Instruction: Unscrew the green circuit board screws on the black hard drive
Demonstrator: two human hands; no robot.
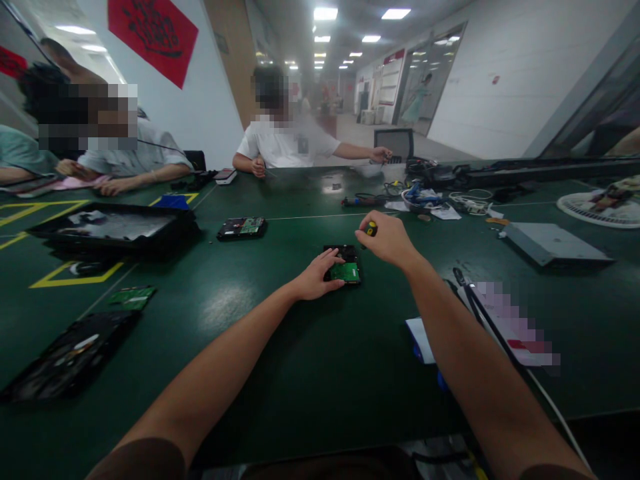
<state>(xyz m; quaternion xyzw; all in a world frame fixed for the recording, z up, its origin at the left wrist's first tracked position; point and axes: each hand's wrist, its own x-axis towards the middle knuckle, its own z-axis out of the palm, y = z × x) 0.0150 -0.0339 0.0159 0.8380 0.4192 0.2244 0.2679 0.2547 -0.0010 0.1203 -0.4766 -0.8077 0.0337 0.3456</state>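
Observation:
A hard drive [351,272] with a green circuit board facing up lies on the green table in front of me. My left hand [317,275] grips its left side, the thumb along the near edge and the fingers over the far part. Just right of and above the drive, my right hand [387,239] is closed around a screwdriver [371,229] with a yellow and black handle. The screwdriver's tip cannot be made out. A second hard drive [243,228] sits farther back to the left, apart from both hands.
Black trays [115,230] stand stacked at left, near a loose green circuit board [133,297] and a black casing [75,353]. At right are a grey metal box [555,243], a cable [487,317] and tangled wires [425,197]. Several people sit across the table [280,360].

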